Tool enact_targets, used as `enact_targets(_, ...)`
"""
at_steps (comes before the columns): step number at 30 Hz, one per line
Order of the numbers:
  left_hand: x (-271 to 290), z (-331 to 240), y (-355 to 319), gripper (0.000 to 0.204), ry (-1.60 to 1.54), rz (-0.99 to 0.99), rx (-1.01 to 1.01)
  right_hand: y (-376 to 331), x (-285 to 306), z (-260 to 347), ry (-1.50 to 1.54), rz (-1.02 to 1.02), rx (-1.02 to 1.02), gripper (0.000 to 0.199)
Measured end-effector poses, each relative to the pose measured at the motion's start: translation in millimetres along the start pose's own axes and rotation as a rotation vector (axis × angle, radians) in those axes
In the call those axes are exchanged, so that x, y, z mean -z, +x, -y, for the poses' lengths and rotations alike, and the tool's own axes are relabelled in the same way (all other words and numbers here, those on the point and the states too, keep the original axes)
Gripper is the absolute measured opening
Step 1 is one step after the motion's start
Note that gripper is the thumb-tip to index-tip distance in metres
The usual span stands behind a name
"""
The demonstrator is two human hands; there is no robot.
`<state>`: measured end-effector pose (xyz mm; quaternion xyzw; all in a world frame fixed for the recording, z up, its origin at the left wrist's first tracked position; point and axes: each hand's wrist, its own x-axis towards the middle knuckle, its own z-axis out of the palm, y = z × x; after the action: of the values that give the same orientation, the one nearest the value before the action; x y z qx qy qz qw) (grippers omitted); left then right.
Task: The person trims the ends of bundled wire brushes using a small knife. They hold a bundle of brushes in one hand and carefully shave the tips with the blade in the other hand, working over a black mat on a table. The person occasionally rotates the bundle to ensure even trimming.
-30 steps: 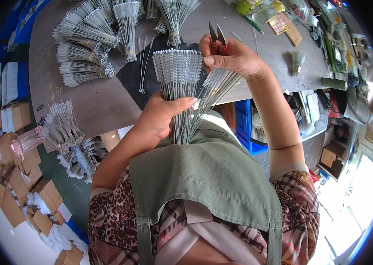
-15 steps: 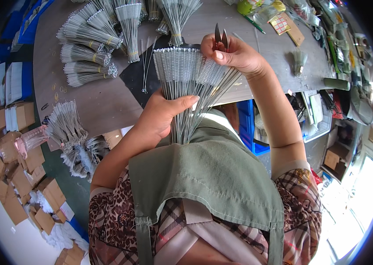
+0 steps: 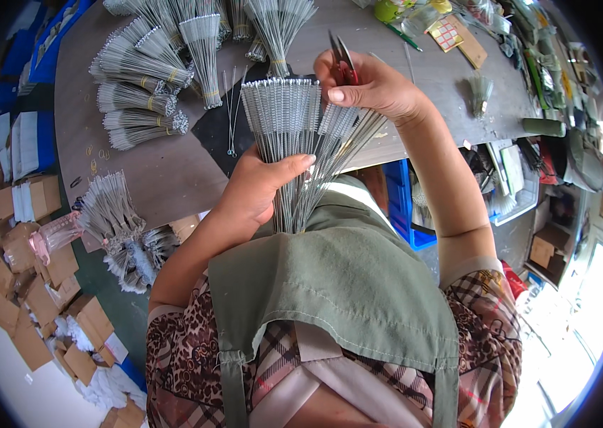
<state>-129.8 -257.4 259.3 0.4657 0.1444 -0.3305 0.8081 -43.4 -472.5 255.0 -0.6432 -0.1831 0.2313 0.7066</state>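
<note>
My left hand (image 3: 258,189) grips a thick fan of thin wire brushes (image 3: 283,121) by their stems, with the bristle ends pointing up and away from me. My right hand (image 3: 369,85) holds a pair of red-handled scissors (image 3: 343,60) upright, and its fingers touch the right edge of the fanned brush heads. The lower stems run down behind my green apron (image 3: 330,285), above the table's near edge.
Several banded bundles of the same brushes (image 3: 148,78) lie spread on the grey table (image 3: 137,178) at upper left. More brush bundles (image 3: 112,214) hang off the left edge. Cardboard boxes (image 3: 30,299) sit on the floor at left; blue crates (image 3: 408,207) stand under the table.
The right hand with the scissors has slid slightly along the top of the brush fan; the left hand keeps its grip in the same place.
</note>
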Motion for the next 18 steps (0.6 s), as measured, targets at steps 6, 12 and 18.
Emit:
enact_targets(6,1.7,1.3,1.7,0.022,0.066,0.002,0.006,3.1,9.8,-8.6,0.223,0.215,0.044,0.035)
enact_targets(12,2.2,2.4,0.4,0.028,0.005,0.004,-0.009,-0.1,-2.9,5.1,0.099,0.047,-0.039,0.024)
enact_targets(18,3.1,2.8,-4.0,0.032,0.006,-0.007,-0.045,-1.6,1.0,0.1,0.135,0.106,-0.019,0.018)
